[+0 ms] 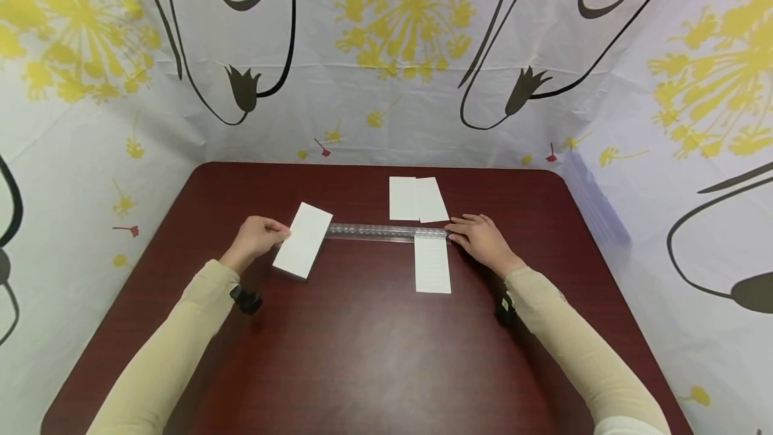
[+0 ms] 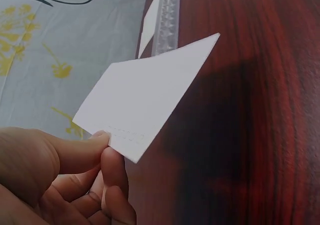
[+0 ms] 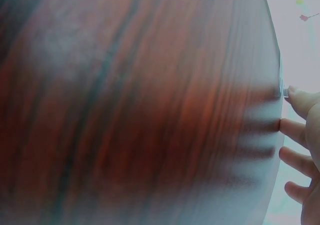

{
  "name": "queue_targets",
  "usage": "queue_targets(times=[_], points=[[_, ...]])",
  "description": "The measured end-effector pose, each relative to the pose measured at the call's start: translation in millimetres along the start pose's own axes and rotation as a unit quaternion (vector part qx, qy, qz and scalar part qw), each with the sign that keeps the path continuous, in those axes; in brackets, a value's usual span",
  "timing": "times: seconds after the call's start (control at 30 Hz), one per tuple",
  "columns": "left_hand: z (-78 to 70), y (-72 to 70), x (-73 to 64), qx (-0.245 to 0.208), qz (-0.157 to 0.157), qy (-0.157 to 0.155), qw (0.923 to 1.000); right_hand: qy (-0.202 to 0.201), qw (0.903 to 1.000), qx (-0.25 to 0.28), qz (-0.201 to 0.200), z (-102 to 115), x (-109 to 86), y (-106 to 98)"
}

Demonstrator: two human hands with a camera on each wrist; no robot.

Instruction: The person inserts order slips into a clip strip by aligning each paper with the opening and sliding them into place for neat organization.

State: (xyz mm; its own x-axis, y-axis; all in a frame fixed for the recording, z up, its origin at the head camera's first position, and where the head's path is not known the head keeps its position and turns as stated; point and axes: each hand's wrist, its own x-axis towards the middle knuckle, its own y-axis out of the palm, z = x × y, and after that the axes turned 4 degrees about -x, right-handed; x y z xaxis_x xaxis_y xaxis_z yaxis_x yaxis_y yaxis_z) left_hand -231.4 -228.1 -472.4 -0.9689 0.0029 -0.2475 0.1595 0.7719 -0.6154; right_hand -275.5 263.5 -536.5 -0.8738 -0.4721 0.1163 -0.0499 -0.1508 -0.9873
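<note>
My left hand (image 1: 255, 242) pinches a white paper card (image 1: 303, 240) by its edge between thumb and fingers. The card is held tilted above the table; faint dashed marks show near the thumb in the left wrist view. Beyond it lies a clear plastic ruler (image 1: 374, 232), its left end hidden behind the card. A white lined card (image 1: 432, 264) has its top edge at the ruler's right part. My right hand (image 1: 485, 244) rests at the ruler's right end, fingers spread and extended, the thumb touching it.
Two white cards (image 1: 402, 199) lie slightly overlapped behind the ruler. The dark red wooden table (image 1: 374, 354) has rounded far corners. A patterned white cloth (image 1: 374, 133) hangs around its far side and flanks. A stack of pale bluish sheets or folds (image 1: 594, 200) stands beyond the right edge.
</note>
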Motion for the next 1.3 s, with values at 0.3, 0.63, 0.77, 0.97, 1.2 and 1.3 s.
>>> queue_targets(times=[0.3, 0.63, 0.77, 0.97, 1.2, 1.3], points=[[12.2, -4.2, -4.9, -0.007, -0.014, -0.008, 0.9998, 0.001, 1.0000, -0.002, -0.002, -1, 0.0, 3], [27.3, -9.0, -10.1, -0.019, -0.004, -0.044, 0.9988, -0.007, 1.0000, 0.002, -0.007, 0, 0.3, 0], [28.2, -8.4, -11.5, -0.027, -0.001, -0.045, 0.9986, -0.010, 0.9999, 0.002, -0.011, 1, 0.4, 0], [30.8, -4.0, -10.8, -0.040, 0.008, -0.037, 0.9985, -0.010, 0.9999, 0.004, -0.008, 0, 0.4, 2], [31.9, 1.3, -9.9, -0.036, 0.013, -0.038, 0.9986, -0.014, 0.9998, -0.004, -0.016, -1, -0.3, 2], [31.1, 2.7, -9.8, -0.037, 0.017, -0.043, 0.9982, -0.017, 0.9996, -0.006, -0.020, 0, -0.5, 2]])
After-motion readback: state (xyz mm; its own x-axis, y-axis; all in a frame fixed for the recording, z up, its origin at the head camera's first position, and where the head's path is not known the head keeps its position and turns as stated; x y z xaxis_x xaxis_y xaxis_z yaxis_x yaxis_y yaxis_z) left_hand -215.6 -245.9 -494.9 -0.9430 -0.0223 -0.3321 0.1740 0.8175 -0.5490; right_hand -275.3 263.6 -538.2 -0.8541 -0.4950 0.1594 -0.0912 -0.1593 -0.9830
